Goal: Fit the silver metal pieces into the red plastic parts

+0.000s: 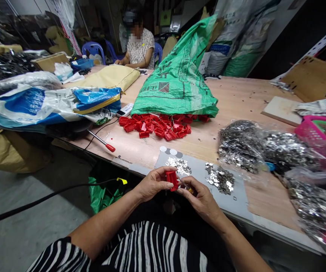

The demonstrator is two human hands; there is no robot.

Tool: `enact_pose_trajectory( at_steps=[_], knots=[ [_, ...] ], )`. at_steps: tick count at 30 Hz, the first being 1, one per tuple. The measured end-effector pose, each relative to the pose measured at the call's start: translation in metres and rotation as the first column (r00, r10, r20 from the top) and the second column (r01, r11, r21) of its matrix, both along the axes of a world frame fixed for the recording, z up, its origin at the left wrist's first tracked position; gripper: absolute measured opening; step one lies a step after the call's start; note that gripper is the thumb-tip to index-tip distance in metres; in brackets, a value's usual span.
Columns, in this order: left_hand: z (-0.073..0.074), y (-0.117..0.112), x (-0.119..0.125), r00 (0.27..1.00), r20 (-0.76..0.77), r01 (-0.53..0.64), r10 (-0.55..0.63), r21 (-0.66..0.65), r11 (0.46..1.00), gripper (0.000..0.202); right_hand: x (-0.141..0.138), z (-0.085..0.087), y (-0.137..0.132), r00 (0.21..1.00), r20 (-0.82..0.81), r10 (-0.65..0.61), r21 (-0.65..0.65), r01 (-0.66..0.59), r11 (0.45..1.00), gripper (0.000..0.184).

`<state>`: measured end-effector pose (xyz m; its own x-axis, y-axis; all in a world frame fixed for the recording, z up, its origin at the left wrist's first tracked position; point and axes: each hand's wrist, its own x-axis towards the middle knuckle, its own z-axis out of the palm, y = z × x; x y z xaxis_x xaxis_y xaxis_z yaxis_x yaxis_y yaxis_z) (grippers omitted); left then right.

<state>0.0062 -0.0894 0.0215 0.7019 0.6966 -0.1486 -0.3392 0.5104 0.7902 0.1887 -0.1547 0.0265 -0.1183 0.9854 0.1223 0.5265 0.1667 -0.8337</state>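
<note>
My left hand (154, 184) pinches a small red plastic part (171, 178) just below the table's front edge. Touching that part from the right, my right hand (199, 198) is closed round a thin tool with a yellowish handle (190, 190). In front of both hands lies a grey sheet (236, 200) bearing two small heaps of shiny metal pieces (219, 179). A pile of the same red parts (159, 127) spills from a green woven sack (180, 75) further back on the table.
Clear bags of metal pieces (245, 145) and a pink basket (316, 130) crowd the right side. A red-tipped tool (102, 141), blue and white sacks (46, 104) and a black cable (38, 200) are at the left. Another person (138, 43) sits at the far end.
</note>
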Motion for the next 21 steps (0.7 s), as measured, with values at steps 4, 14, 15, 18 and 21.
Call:
enact_pose_trajectory(
  at_steps=[4, 14, 15, 18, 21],
  knots=[
    [-0.003, -0.001, 0.003, 1.0, -0.019, -0.017, 0.019, 0.095, 0.995, 0.05, -0.002, 0.001, 0.003, 0.996, 0.07, -0.055, 0.012, 0.054, 0.998, 0.011],
    [-0.019, 0.016, -0.003, 0.834, -0.413, 0.098, 0.366, 0.763, 0.638, 0.038, 0.002, 0.0, 0.006, 0.969, 0.245, -0.008, 0.056, -0.006, 0.998, 0.015],
    [-0.02, 0.017, -0.003, 0.826, -0.423, 0.124, 0.372, 0.781, 0.612, 0.039, 0.002, -0.002, 0.006, 0.968, 0.252, -0.001, 0.048, -0.011, 0.999, 0.016],
    [-0.022, 0.021, -0.003, 0.812, -0.451, 0.191, 0.372, 0.806, 0.561, 0.038, 0.003, -0.008, 0.007, 0.968, 0.251, 0.021, 0.033, -0.03, 0.999, 0.019],
    [-0.02, 0.023, -0.003, 0.802, -0.467, 0.218, 0.372, 0.809, 0.546, 0.039, 0.002, -0.013, 0.009, 0.967, 0.255, 0.027, 0.048, -0.04, 0.998, 0.021]
  ],
)
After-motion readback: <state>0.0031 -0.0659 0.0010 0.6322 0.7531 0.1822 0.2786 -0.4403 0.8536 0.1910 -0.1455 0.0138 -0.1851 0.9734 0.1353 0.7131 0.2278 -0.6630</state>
